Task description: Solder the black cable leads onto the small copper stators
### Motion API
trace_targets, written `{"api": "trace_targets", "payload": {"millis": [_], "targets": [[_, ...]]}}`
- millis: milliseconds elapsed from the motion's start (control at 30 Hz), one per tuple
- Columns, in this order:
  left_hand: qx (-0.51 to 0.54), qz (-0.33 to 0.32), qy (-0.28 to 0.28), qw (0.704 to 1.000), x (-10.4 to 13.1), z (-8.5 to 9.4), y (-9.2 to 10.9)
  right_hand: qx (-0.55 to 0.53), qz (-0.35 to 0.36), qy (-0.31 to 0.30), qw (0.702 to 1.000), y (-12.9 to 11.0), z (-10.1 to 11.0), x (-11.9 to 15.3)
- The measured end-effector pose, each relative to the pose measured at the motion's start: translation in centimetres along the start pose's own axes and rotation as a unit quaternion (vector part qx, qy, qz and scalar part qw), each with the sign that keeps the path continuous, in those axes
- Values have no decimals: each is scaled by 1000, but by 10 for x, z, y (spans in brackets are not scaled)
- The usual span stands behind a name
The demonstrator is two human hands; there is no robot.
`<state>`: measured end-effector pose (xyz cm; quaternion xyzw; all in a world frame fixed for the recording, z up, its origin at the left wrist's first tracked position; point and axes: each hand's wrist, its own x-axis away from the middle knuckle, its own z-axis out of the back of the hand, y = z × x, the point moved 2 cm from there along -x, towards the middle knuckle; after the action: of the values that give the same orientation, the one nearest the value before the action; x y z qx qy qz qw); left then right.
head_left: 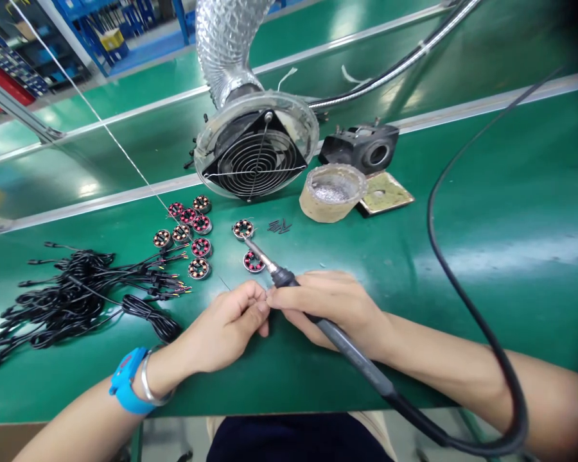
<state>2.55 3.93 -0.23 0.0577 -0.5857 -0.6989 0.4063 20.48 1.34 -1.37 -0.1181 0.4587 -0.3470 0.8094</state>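
Note:
My right hand [337, 308] is closed around a soldering iron [354, 356], whose tip points up and left toward a ring-shaped motor stator [243, 229] with copper windings. Whether the tip touches that stator I cannot tell. Just below lies a second stator [253, 261] with red parts. My left hand [238, 321] is pinched shut, its fingertips meeting those of my right hand. A thin dark wire or strand [225, 283] shows near the left fingers; what they pinch is too small to make out. Several more stators [201, 247] sit in a group to the left.
Bundled black cables [77, 292] cover the table's left side. Short black tubes [280, 226] lie behind the stators. A fume fan [257, 160] on a foil duct hangs at the back, beside a round tub [332, 192], a sponge pad [385, 192] and an iron stand [361, 149].

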Motion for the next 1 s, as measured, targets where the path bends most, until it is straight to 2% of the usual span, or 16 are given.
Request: {"api": "trace_targets", "payload": {"millis": [100, 167, 267, 467, 600, 733, 800, 900, 1000], "targets": [[-88, -14, 16, 996, 2, 3, 7, 5, -13, 0, 1000, 0, 2, 1], [-89, -14, 12, 996, 1, 4, 8, -4, -11, -8, 1000, -1, 3, 3], [-33, -9, 0, 999, -1, 4, 4, -10, -5, -21, 1000, 0, 3, 7], [41, 18, 17, 999, -4, 1, -7, -20, 24, -30, 999, 1, 4, 11], [81, 33, 18, 996, -5, -1, -8, -20, 19, -33, 999, 0, 4, 12], [175, 86, -15, 981, -7, -6, -7, 19, 12, -9, 1000, -3, -1, 12], [212, 99, -7, 972, -9, -8, -5, 36, 16, 0, 999, -5, -2, 11], [212, 99, 27, 972, -10, -8, -4, 31, -9, 6, 999, -3, 2, 9], [178, 98, 39, 978, -10, -8, -4, -23, -45, -28, 998, 1, 7, 9]]}}
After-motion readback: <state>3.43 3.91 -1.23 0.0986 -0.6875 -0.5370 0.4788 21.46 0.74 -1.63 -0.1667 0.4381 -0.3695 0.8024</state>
